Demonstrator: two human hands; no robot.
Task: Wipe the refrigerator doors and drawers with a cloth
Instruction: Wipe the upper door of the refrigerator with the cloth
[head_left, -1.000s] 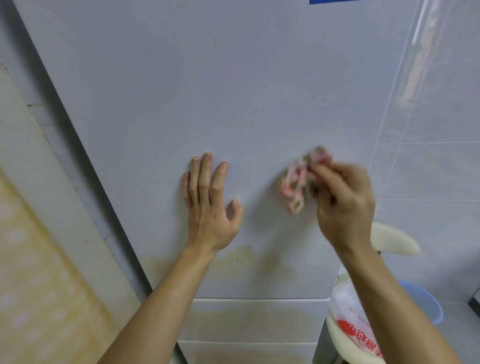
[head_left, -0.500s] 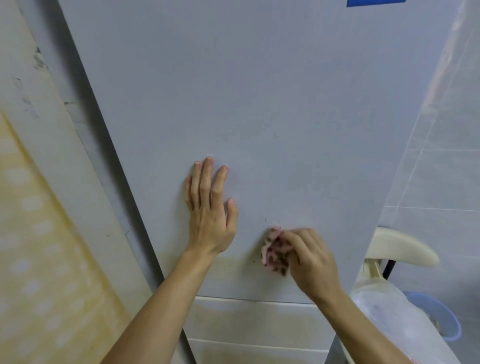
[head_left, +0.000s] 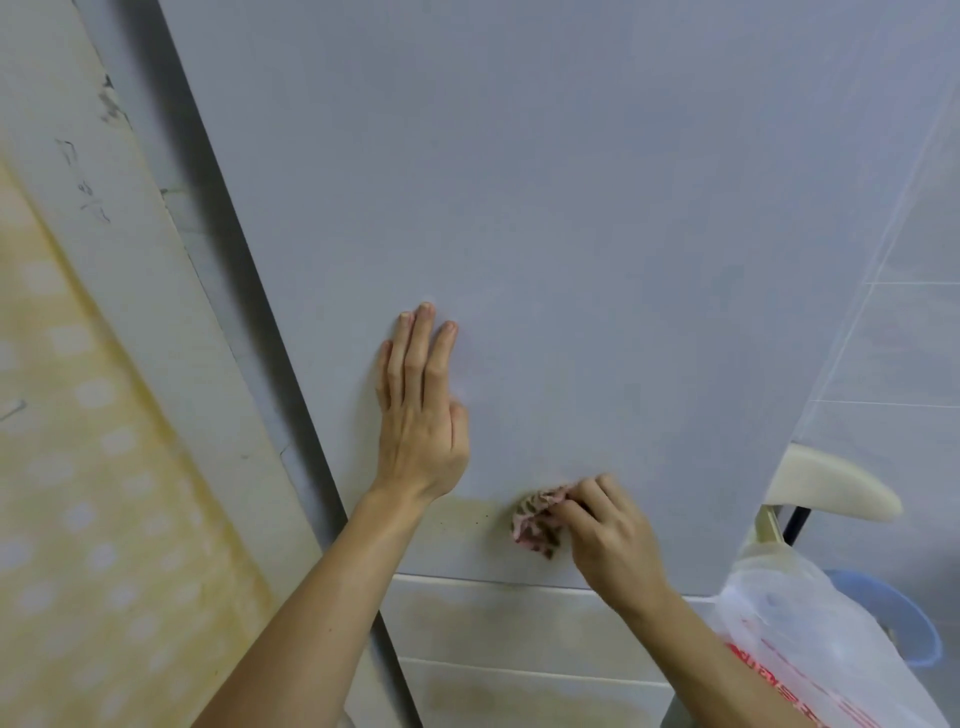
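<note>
Your right hand (head_left: 608, 535) has the cloth (head_left: 535, 522) bunched into a small wad. Its grip is closed round the wad with curled fingers, pressing it against the refrigerator door (head_left: 571, 208) close to the door's bottom edge, a little right of the middle. The wad sits at the right end of a yellowish stain (head_left: 462, 519) that runs along that bottom edge. Your left hand (head_left: 421, 415) lies flat on the door just above the stain's left end, with the fingers straight and together. Its grip holds nothing and only braces you.

The work in hand looks like the stained strip. The drawer fronts (head_left: 519, 613) below it show yellowing too and appear not yet done.

- **Contact:** The wad is small and your fingers cover much of it, so nails or knuckles may rub the panel in place of the fabric.
- **Losing the cloth:** A hard scrub could roll the cloth out of your grip.
- **Smearing:** Balled this tightly, the cloth offers little clean face and may smear the grime sideways instead of lifting it. Refolding would help.
- **Snagging:** This close to the bottom edge, a downward stroke could drag a loose fold into the seam between door and top drawer and catch it there.
- **Prints:** Your flat left palm may leave a print on the panel above the stain.
- **Elbow room:** A plastic bag (head_left: 810, 639) and a blue basin (head_left: 893, 618) stand near the door's lower right corner, and a wide swing of your right elbow could knock them.
</note>
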